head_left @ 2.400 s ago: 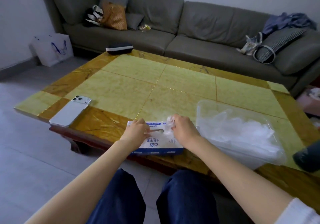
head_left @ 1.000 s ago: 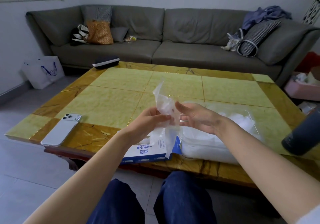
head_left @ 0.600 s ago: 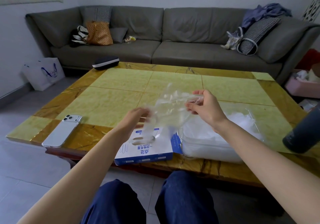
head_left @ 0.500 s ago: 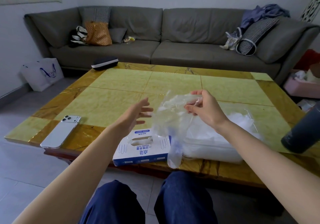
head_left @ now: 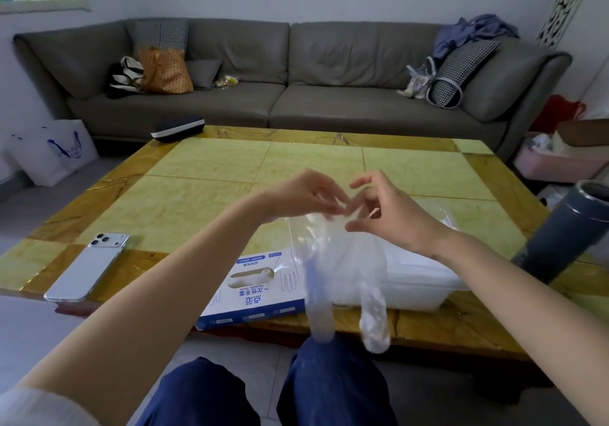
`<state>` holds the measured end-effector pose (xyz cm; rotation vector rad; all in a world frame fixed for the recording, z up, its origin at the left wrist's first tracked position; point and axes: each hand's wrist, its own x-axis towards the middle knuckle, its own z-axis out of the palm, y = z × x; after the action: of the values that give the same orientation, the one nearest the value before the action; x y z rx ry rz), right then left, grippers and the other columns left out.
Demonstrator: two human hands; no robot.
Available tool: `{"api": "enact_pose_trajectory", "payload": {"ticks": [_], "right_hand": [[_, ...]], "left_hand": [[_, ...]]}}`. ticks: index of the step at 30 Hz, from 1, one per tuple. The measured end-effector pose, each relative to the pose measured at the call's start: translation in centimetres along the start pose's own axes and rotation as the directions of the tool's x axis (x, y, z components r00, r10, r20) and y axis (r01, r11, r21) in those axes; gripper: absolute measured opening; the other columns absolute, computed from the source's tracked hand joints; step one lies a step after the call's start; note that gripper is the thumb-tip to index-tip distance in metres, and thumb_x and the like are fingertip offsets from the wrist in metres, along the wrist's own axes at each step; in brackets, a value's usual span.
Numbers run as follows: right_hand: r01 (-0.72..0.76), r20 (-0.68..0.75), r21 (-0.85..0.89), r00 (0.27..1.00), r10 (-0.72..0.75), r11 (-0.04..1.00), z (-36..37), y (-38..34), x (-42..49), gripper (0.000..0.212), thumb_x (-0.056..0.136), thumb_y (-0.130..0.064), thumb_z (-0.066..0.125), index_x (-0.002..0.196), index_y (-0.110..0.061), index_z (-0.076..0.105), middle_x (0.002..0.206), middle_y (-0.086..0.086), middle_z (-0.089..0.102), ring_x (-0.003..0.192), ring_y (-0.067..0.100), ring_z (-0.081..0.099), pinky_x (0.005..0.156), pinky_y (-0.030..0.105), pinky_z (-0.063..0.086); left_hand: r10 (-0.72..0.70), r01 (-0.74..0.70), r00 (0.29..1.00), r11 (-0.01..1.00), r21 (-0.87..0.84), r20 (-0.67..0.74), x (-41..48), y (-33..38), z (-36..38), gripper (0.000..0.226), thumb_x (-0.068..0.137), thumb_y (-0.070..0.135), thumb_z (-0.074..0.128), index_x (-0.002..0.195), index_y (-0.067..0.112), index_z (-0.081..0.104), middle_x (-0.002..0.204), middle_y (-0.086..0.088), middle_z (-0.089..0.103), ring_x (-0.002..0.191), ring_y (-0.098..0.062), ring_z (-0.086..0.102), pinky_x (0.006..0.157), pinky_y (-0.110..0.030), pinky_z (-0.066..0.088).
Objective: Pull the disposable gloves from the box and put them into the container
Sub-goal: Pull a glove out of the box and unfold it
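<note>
A clear disposable glove (head_left: 342, 261) hangs in the air above the table's near edge, its fingers dangling down. My left hand (head_left: 303, 196) and my right hand (head_left: 382, 209) meet at its top edge and both pinch it there. Below lies the flat white and blue glove box (head_left: 257, 289) with its slot facing up. To its right stands the clear plastic container (head_left: 425, 290) filled with several gloves, partly hidden behind the hanging glove and my right forearm.
A white phone (head_left: 87, 267) lies near the table's left front edge. A dark grey flask (head_left: 563, 231) stands at the right edge. A dark case (head_left: 178, 128) sits at the far left corner. Beyond the yellow table (head_left: 204, 195) is a grey sofa.
My left hand, open half a second ago, has come back to the glove and pinches its top beside my right hand. The glove now hangs straight down.
</note>
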<state>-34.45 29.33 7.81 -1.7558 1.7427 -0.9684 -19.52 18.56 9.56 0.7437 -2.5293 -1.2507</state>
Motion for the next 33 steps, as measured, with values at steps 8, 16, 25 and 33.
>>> {"api": "enact_pose_trajectory", "payload": {"ticks": [8,16,25,33], "right_hand": [[-0.24,0.05,-0.04,0.969,0.242,0.97,-1.8,3.3,0.2,0.025,0.077,-0.015,0.077,0.084,-0.018,0.053,0.085,0.004,0.064,0.083,0.016,0.06,0.072,0.025,0.045],[-0.061,-0.53,-0.455,0.82,-0.215,0.888,-7.5,2.4,2.4,0.024,0.077,0.011,0.06,0.077,-0.012,0.057,0.081,-0.003,0.05,0.077,0.018,0.048,0.063,0.032,0.04],[0.066,-0.181,-0.661,0.953,-0.244,0.748,-5.3,6.4,-2.1,0.028,0.081,0.011,0.048,0.087,-0.012,0.062,0.096,-0.001,0.057,0.098,0.02,0.051,0.067,0.025,0.035],[-0.094,0.278,-0.562,0.914,0.295,0.822,-3.7,9.2,-2.6,0.039,0.088,-0.005,0.057,0.123,-0.021,0.055,0.129,-0.006,0.049,0.123,0.006,0.038,0.092,0.016,0.03]], "left_hand": [[0.023,-0.023,0.966,1.0,0.004,-0.258,2.1,0.3,-0.2,0.011,0.084,0.007,0.065,0.081,0.016,0.06,0.08,0.004,0.062,0.072,-0.005,0.058,0.069,-0.014,0.051],[0.16,-0.207,0.747,0.978,0.003,-0.645,5.7,2.1,0.5,0.017,0.083,0.011,0.069,0.075,0.021,0.056,0.074,0.01,0.059,0.071,0.001,0.054,0.066,-0.008,0.041],[0.294,-0.076,0.876,0.867,0.493,-0.383,3.4,-3.1,4.0,0.009,0.084,0.01,0.064,0.081,0.018,0.064,0.104,0.004,0.063,0.107,-0.016,0.05,0.093,-0.028,0.035],[0.108,-0.051,0.994,0.674,0.737,-0.031,3.4,-5.0,6.0,0.022,0.091,0.012,0.052,0.092,0.026,0.069,0.127,0.01,0.053,0.124,-0.011,0.034,0.1,-0.025,0.02]]}}
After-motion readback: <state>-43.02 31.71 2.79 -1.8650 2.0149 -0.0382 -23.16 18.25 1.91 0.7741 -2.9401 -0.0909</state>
